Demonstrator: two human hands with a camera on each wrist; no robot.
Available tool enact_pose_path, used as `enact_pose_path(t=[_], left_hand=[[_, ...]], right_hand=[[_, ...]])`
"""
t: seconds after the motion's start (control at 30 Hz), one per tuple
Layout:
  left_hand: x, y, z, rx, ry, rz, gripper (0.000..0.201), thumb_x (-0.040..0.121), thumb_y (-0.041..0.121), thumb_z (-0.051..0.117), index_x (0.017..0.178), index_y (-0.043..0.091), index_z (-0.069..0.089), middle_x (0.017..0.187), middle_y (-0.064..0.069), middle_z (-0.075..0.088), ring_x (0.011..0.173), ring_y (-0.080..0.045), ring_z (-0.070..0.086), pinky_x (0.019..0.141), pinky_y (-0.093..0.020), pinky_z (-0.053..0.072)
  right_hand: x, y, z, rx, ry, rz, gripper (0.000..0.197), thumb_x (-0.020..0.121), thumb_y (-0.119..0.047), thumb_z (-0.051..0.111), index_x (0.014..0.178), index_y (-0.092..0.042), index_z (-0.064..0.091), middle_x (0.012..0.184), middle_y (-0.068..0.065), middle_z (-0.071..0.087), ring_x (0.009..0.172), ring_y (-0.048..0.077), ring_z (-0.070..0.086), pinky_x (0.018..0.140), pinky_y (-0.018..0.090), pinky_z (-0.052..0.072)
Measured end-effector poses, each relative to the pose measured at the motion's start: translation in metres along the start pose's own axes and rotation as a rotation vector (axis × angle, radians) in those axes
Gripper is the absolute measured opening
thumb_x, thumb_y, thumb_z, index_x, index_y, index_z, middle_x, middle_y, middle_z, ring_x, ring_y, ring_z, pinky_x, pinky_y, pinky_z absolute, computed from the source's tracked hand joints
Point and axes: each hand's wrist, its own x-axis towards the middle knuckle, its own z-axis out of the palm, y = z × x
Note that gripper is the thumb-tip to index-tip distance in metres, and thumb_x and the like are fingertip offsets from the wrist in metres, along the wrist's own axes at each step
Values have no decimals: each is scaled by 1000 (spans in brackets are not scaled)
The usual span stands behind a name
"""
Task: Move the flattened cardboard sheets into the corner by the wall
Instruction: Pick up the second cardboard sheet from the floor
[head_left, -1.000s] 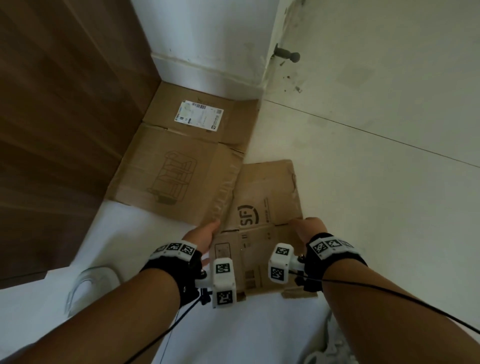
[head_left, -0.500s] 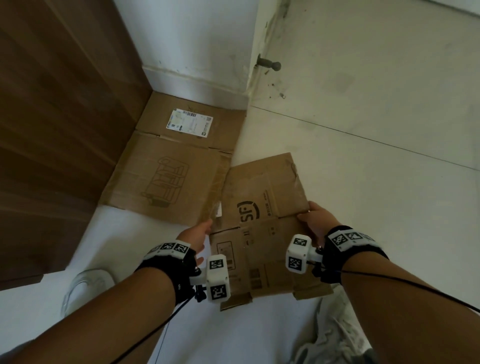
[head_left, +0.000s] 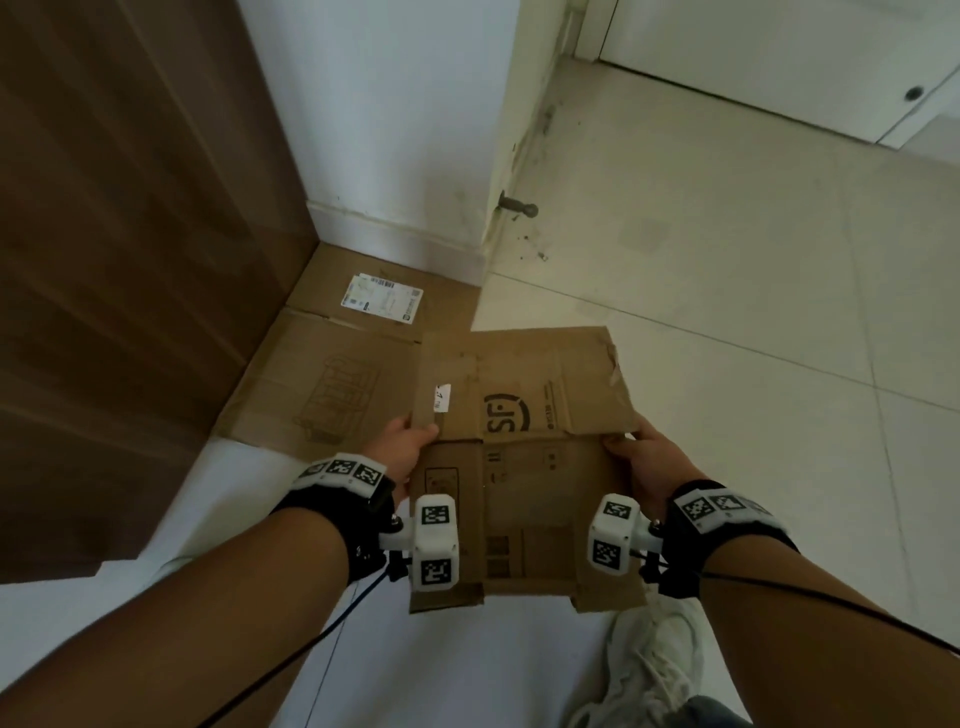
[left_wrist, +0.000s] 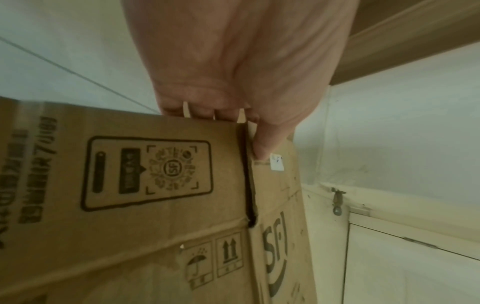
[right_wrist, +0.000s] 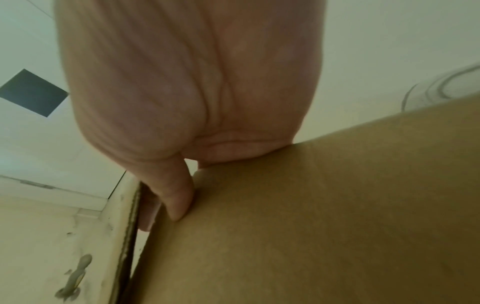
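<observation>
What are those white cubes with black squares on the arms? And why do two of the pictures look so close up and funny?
Nobody's a robot here. A person wears little cameras: one on the head, one on each wrist. The white cubes are part of that wrist gear. The big picture looks down from the head. The close-up ones look along each hand.

The left hand and the right hand pinch the side edges of a flattened cardboard sheet printed with SF, thumbs on top. Another cardboard sheet with a white label lies on the floor in the corner, between the wooden panel and the wall.
</observation>
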Motion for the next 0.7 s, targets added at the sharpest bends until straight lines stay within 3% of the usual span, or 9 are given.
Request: enact_pose_path(t=[0.13,0.27,0.33,0.43,0.6,0.7], left_hand=[[16,31,-33,136,89,121,51,90,17,57,139,19,44,129,-13,61,113,-35,60,99,-52,48],[88,48,-94,267,209,136,71,73,34,64,140,26,42,136,-10,58,119,-35,57,103,-52,45],[90,67,-107,333,261,148,78,75,35,64,146,24,34,144,-12,50,127,-36,51,107,-51,42],[93,96,-120,388,298,192,63,87,23,59,145,13,36,146,-15,47,131,-37,48,109,-49,40],[173,113,-172,512,334,204,62,80,36,60,137,15,47,138,-17,56,125,-39,54,106,-51,43],[175,129,-171,509,384,213,54,82,34,59,133,18,53,134,-14,60,120,-37,58,104,-49,45]], right_hand=[[6,-9,36,-21,-88,-21,50,95,4,39,136,-25,45,123,14,58,111,39,57,93,54,50],[30,-15,82,-1,-159,-3,59,94,7,38,141,-29,39,129,13,55,110,37,57,92,57,50],[49,-15,107,17,-182,0,61,93,8,38,142,-29,38,132,15,54,112,39,56,92,58,50],[78,-17,143,62,-197,21,61,93,4,44,143,-29,36,125,12,55,112,39,56,92,60,49],[123,-20,195,178,-154,37,44,95,-11,50,137,-23,42,108,8,61,96,31,63,88,53,54],[145,-22,216,127,-71,47,42,94,-13,47,134,-25,45,116,12,63,100,34,64,89,55,54]])
